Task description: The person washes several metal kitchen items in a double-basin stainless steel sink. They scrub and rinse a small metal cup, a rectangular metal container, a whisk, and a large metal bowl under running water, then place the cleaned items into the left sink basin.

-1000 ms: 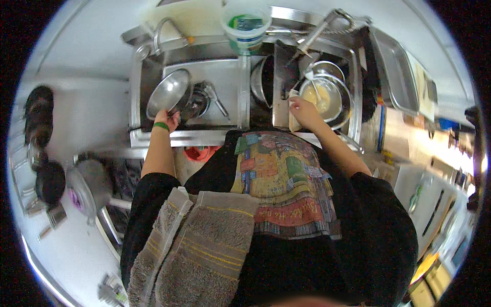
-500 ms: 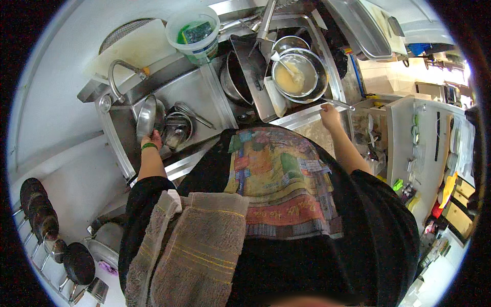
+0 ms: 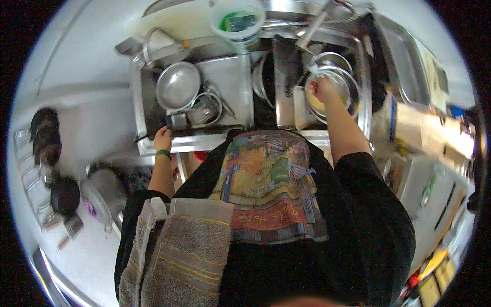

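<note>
My right hand is over a steel bowl of pale yellow mixture, its fingers closed around the pale handle of the stirring utensil there. Blur and the hand hide most of that utensil. This bowl rests inside a wider pan. At the front left rim of the sink is my left hand, fingers blurred, beside a dark boxy item; whether it grips anything is unclear. A round steel bowl rests in the left basin, beyond that hand. Next to it are a whisk and a smaller vessel.
A clear tub with a green sponge stands behind the sink divider. The tap arches at the back left, and a spray hose head hangs over the right basin. A steel tray stands at the right. Dark pans hang at left.
My left hand has let go of the steel bowl, now lying in the basin, and drawn back to the front rim. My right hand has left the pan handle for the mixture bowl. The view has turned.
</note>
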